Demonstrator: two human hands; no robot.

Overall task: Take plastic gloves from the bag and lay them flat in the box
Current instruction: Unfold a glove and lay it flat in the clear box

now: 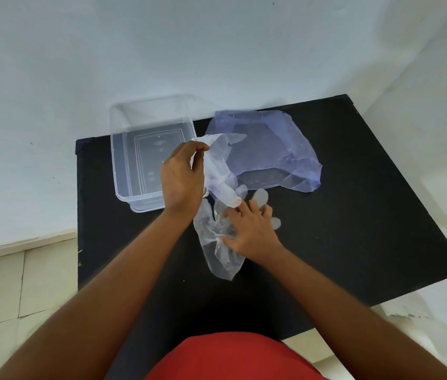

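Observation:
A clear plastic box stands open at the back left of the black table, with nothing visible in it. A thin bluish plastic bag lies crumpled to its right. My left hand pinches the cuff of a clear plastic glove, which hangs down in front of the bag beside the box's right wall. My right hand presses flat on a second clear glove lying on the table, its fingers poking out past my fingertips.
A white wall rises right behind the table. Pale floor tiles show on the left and right. My red clothing fills the bottom edge. Bare black tabletop extends to the right of the bag.

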